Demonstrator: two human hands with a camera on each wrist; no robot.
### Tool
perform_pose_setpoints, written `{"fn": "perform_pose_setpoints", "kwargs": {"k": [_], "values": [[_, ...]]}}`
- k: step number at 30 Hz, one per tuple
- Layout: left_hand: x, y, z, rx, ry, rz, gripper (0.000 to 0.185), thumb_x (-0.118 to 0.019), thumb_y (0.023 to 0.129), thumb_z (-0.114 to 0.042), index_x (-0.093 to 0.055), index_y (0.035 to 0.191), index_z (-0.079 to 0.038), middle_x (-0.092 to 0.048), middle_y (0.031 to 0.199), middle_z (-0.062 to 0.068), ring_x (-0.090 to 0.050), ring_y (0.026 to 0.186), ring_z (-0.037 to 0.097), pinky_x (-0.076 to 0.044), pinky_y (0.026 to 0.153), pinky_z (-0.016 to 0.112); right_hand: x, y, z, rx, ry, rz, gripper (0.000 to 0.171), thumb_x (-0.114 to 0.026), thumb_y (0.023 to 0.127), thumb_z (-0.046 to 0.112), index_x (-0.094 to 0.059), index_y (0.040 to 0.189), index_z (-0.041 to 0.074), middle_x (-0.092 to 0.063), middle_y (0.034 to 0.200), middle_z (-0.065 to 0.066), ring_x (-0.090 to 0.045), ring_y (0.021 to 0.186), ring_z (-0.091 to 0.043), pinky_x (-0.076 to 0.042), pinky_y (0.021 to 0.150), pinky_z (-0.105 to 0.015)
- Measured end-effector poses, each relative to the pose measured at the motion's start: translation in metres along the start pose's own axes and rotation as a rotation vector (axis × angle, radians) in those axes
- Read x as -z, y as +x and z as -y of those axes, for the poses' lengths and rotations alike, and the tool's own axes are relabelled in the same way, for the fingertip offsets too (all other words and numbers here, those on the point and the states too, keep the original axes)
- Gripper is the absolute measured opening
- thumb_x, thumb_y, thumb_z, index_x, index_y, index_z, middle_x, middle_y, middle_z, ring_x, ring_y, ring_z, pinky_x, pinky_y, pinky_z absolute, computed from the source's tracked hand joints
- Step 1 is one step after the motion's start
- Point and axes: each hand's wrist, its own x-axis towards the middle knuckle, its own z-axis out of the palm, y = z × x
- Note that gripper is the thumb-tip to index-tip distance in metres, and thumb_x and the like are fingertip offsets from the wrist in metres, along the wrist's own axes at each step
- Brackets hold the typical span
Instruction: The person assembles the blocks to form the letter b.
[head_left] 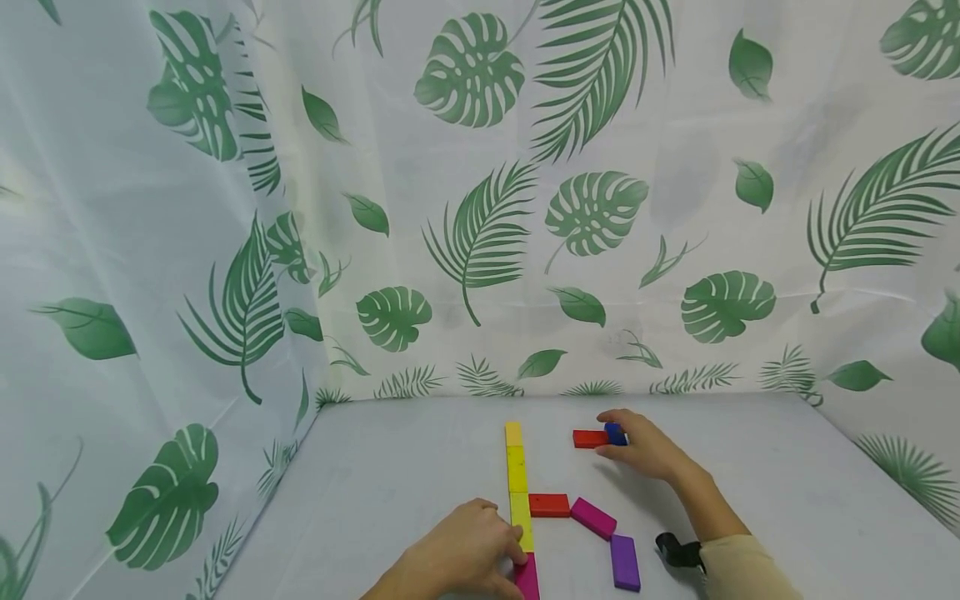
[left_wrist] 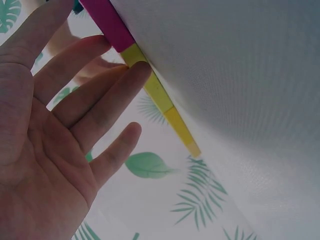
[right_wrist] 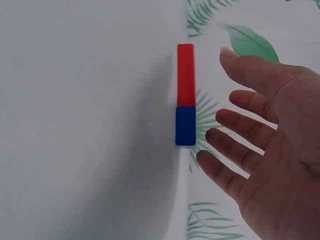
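Overhead, from the head camera, the left hand (head_left: 461, 554) lies flat at the near edge of the grey table (head_left: 390, 492), fingers extended, fingertips touching the nearest yellow block (head_left: 522, 521) of a column of yellow blocks (head_left: 516, 469) that runs away from the person. A magenta block (head_left: 528, 577) closes the near end of that column, just beside the hand. Farther off, the right hand (head_left: 645, 446) rests with relaxed fingers against a blue block (head_left: 615, 433), which sits end to end with a red block (head_left: 590, 438). Between the two hands lie a second red block (head_left: 549, 505) touching the yellow column, a tilted magenta block (head_left: 593, 517) and a purple block (head_left: 624, 562). A leaf-print curtain (head_left: 480, 208) walls the table.

Next, the left wrist view shows the left hand (left_wrist: 55, 135) open, fingers straight and spread; one fingertip touches the yellow block (left_wrist: 134, 54) where it meets the magenta block (left_wrist: 107, 22), and the rest of the yellow column (left_wrist: 170, 112) runs on beyond the fingers.

Lastly, the right wrist view shows the right hand (right_wrist: 270, 155) open with fingers loosely spread, gripping nothing. The blue block (right_wrist: 185, 126) lies just beside the fingertips, whether touching or a little apart cannot be told here, and the red block (right_wrist: 185, 75) butts against its far end.
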Motion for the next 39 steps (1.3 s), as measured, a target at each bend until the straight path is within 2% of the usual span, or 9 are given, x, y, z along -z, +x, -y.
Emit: {"fn": "perform_pose_setpoints", "kwargs": {"k": [4, 7, 10, 17, 27, 35, 39], "values": [[0.0, 0.0, 0.001, -0.018, 0.023, -0.013, 0.037, -0.083, 0.083, -0.055, -0.081, 0.115, -0.036, -0.075, 0.099, -0.021, -0.058, 0.079, -0.009, -0.053, 0.104, 0.034, -0.004, 0.001, -0.002, -0.012, -0.005, 0.002, 0.059, -0.079, 0.092, 0.026, -0.059, 0.139, -0.003, -0.059, 0.14, -0.026, -0.052, 0.131, -0.048, -0.045, 0.108, -0.066], [0.0, -0.001, 0.001, -0.03, 0.04, -0.02, 0.037, -0.083, 0.084, -0.056, -0.081, 0.115, -0.036, -0.066, 0.079, -0.021, -0.053, 0.069, -0.007, -0.054, 0.103, 0.032, -0.006, 0.001, -0.003, -0.009, -0.024, 0.003, 0.06, -0.079, 0.092, 0.025, -0.058, 0.14, -0.003, -0.056, 0.143, -0.029, -0.049, 0.132, -0.051, -0.044, 0.107, -0.069], [0.0, -0.001, 0.0, -0.032, 0.043, -0.02, 0.037, -0.083, 0.084, -0.055, -0.081, 0.115, -0.036, -0.059, 0.072, -0.02, -0.05, 0.065, -0.006, -0.053, 0.103, 0.031, -0.007, 0.001, -0.005, -0.01, -0.045, 0.002, 0.061, -0.078, 0.092, 0.025, -0.057, 0.141, -0.005, -0.051, 0.147, -0.033, -0.045, 0.133, -0.055, -0.042, 0.107, -0.071], [0.001, -0.002, -0.001, -0.021, 0.036, -0.019, 0.037, -0.084, 0.083, -0.054, -0.081, 0.115, -0.036, -0.059, 0.071, -0.02, -0.05, 0.065, -0.006, -0.053, 0.104, 0.032, -0.01, -0.001, -0.008, -0.033, -0.058, 0.0, 0.057, -0.072, 0.096, 0.015, -0.052, 0.145, -0.007, -0.044, 0.152, -0.037, -0.041, 0.135, -0.061, -0.038, 0.109, -0.073], [0.002, -0.003, -0.001, -0.037, 0.045, -0.015, 0.036, -0.082, 0.084, -0.054, -0.081, 0.116, -0.036, -0.052, 0.068, -0.019, -0.046, 0.06, -0.003, -0.053, 0.102, 0.031, -0.01, -0.004, -0.011, -0.079, -0.039, 0.026, 0.052, -0.067, 0.097, 0.008, -0.052, 0.145, -0.007, -0.051, 0.148, -0.033, -0.044, 0.136, -0.057, -0.037, 0.111, -0.071], [0.001, -0.002, -0.001, -0.034, 0.036, -0.014, 0.036, -0.083, 0.084, -0.054, -0.081, 0.115, -0.036, -0.056, 0.072, -0.02, -0.048, 0.062, -0.005, -0.052, 0.104, 0.032, -0.009, -0.004, -0.014, -0.128, -0.082, 0.044, 0.055, -0.067, 0.099, 0.011, -0.049, 0.147, -0.007, -0.048, 0.149, -0.034, -0.044, 0.137, -0.056, -0.039, 0.11, -0.071], [-0.001, -0.001, -0.001, -0.049, 0.044, -0.027, 0.037, -0.082, 0.084, -0.056, -0.081, 0.115, -0.036, -0.057, 0.072, -0.02, -0.047, 0.062, -0.004, -0.053, 0.104, 0.033, -0.007, -0.006, -0.013, -0.113, -0.12, 0.033, 0.053, -0.069, 0.097, 0.011, -0.052, 0.144, -0.008, -0.052, 0.145, -0.034, -0.048, 0.133, -0.055, -0.042, 0.107, -0.071]]}}
